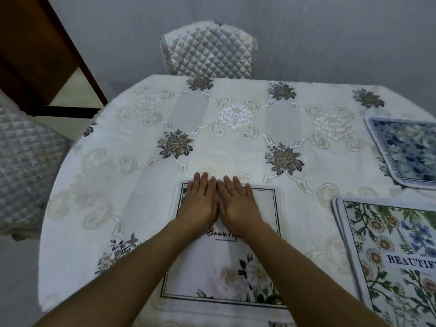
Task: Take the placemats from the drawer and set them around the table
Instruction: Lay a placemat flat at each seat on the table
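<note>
While the fingers of both hands lie flat and spread, gripping nothing, they press the far edge of a white lily placemat onto the surface. Left hand and right hand sit side by side, thumbs touching, palms down, with both forearms reaching forward from the near edge and converging at the wrists. That mat lies squarely in front of the person and looks placed, with only smoothing going on. To the right, a daisy placemat tops what seems a small stack, judging by the doubled edges, so more mats probably await laying out. Farther right, a blue floral placemat already sits at its own spot. Places by the quilted chair opposite and the left chair are bare, so roughly half appears left.
</note>
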Demonstrator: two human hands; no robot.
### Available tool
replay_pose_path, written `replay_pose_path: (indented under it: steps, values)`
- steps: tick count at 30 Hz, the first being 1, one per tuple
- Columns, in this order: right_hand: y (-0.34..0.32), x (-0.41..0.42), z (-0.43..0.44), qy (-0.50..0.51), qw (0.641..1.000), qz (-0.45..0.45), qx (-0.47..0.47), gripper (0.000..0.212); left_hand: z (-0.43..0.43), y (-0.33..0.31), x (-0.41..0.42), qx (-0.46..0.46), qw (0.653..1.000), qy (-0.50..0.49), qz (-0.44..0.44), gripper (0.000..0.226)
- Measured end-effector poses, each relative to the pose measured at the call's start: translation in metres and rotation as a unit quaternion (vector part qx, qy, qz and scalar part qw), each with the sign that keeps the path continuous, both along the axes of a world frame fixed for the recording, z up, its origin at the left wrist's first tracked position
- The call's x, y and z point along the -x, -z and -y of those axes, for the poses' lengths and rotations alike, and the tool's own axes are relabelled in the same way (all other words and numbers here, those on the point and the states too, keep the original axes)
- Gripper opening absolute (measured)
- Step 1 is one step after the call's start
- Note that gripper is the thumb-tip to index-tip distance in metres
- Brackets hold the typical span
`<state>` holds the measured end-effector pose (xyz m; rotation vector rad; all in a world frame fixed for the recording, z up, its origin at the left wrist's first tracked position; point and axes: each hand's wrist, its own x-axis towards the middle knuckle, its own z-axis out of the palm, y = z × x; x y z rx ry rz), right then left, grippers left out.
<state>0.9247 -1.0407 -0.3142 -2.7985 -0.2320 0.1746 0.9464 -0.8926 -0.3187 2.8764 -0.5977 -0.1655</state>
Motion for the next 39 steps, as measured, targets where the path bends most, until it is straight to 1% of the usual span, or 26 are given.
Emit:
replay_pose_path:
  steps: [3,6,10,12,15,20,23,25,28,30,31,34,37,39]
  values:
    - [0.008,0.003,0.002,-0.006,0.999,0.037,0.018,0.063,-0.005,0.004,-0.004,-0.005,1.000,0.008,0.014,0.072]
    - [0.010,0.002,0.011,0.006,0.999,0.037,0.021,0.068,-0.012,0.004,-0.007,0.000,1.000,0.007,0.015,0.071]
    - [0.012,0.003,0.045,0.046,0.998,0.038,0.031,0.066,-0.032,0.002,-0.014,0.007,1.000,-0.029,0.005,0.070]
    - [0.011,0.006,0.063,0.066,0.996,0.036,0.039,0.066,-0.044,0.002,-0.016,0.016,0.998,-0.053,-0.002,0.071]
    - [0.009,0.012,0.082,0.096,0.994,0.020,0.040,0.067,-0.054,0.001,-0.014,0.015,0.998,-0.064,-0.010,0.075]
    - [0.002,0.035,0.096,0.132,0.990,-0.027,0.045,0.073,-0.064,-0.004,0.002,0.031,0.995,-0.092,-0.024,0.082]
    - [-0.007,0.070,0.102,0.142,0.987,-0.060,0.040,0.077,-0.069,-0.018,0.021,0.065,0.989,-0.120,-0.056,0.083]
    - [-0.019,0.106,0.105,0.164,0.985,-0.052,0.014,0.077,-0.070,-0.030,0.041,0.103,0.982,-0.142,-0.070,0.080]
    - [-0.042,0.171,0.108,0.228,0.972,-0.028,-0.056,0.085,-0.071,-0.040,0.081,0.146,0.978,-0.138,-0.049,0.080]
    - [-0.054,0.218,0.118,0.268,0.961,-0.018,-0.062,0.088,-0.066,-0.042,0.115,0.176,0.976,-0.120,-0.046,0.075]
    - [-0.060,0.237,0.126,0.288,0.955,-0.022,-0.064,0.081,-0.063,-0.043,0.131,0.189,0.974,-0.116,-0.052,0.069]
    - [-0.077,0.291,0.167,0.365,0.929,-0.013,-0.057,0.044,-0.041,-0.055,0.177,0.233,0.964,-0.101,-0.071,0.048]
    - [-0.094,0.327,0.213,0.419,0.906,-0.020,-0.048,0.026,-0.003,-0.067,0.210,0.265,0.959,-0.075,-0.073,0.039]
    - [-0.103,0.341,0.241,0.425,0.904,-0.033,-0.025,0.017,0.029,-0.077,0.227,0.294,0.950,-0.056,-0.090,0.025]
